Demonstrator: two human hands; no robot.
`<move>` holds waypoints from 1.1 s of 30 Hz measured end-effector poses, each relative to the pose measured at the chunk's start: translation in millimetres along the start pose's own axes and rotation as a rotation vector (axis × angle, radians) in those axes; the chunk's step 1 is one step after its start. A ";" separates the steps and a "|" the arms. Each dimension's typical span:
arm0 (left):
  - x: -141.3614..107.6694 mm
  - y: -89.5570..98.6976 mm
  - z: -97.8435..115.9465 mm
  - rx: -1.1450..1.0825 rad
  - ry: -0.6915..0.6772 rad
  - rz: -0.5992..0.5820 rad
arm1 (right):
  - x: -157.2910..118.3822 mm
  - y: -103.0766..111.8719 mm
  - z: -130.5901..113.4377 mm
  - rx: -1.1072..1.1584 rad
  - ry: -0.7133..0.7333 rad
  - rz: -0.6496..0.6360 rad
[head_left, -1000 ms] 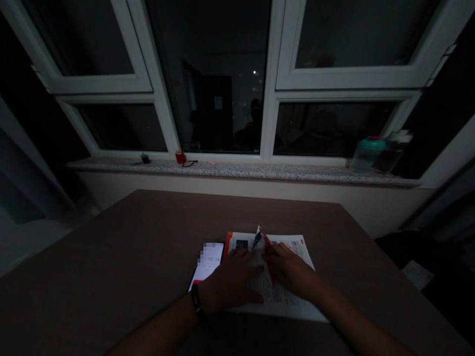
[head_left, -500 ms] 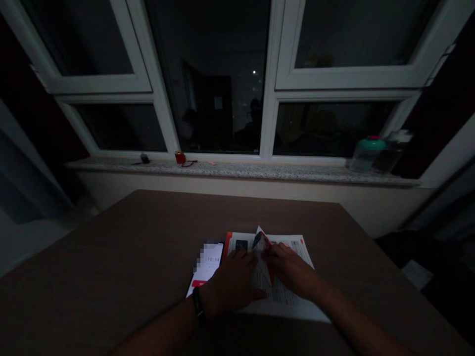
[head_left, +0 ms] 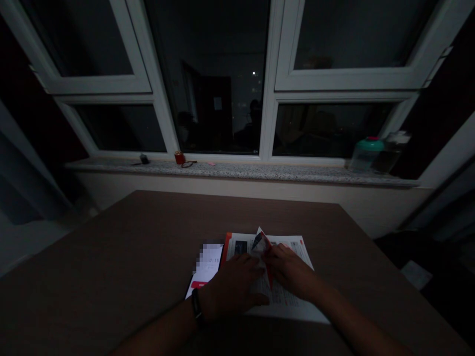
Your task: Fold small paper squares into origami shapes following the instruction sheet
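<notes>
One half-closed right hand [head_left: 288, 267] pinches folded paper [head_left: 261, 242]; the left hand's [head_left: 235, 280] hold is unclear. Likely light, easily creased, best gripped along folds

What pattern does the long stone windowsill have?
The long stone windowsill has light and dark grey speckles; head view.

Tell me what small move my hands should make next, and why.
Probably press the folded paper flatter with your right hand: its far point looks raised, that hand is at its red edge, and your left hand lies close alongside.
</notes>
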State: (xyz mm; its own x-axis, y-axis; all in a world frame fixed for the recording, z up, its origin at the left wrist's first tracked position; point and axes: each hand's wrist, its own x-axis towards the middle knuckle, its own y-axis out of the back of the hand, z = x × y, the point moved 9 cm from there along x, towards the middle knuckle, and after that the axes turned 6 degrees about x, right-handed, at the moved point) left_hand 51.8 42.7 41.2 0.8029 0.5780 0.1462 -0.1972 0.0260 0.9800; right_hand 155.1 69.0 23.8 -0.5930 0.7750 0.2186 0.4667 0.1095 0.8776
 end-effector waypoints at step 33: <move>1.8 -4.4 -36.6 0.268 0.177 0.017 | -9.3 28.2 8.4 -0.057 0.013 0.471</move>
State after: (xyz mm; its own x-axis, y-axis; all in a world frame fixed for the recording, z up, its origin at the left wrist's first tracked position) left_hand 33.6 73.4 32.3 0.6859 0.7097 0.1606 -0.0360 -0.1873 0.9816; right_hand 179.3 70.2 42.9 -0.3335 0.7245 0.6032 0.6504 -0.2863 0.7035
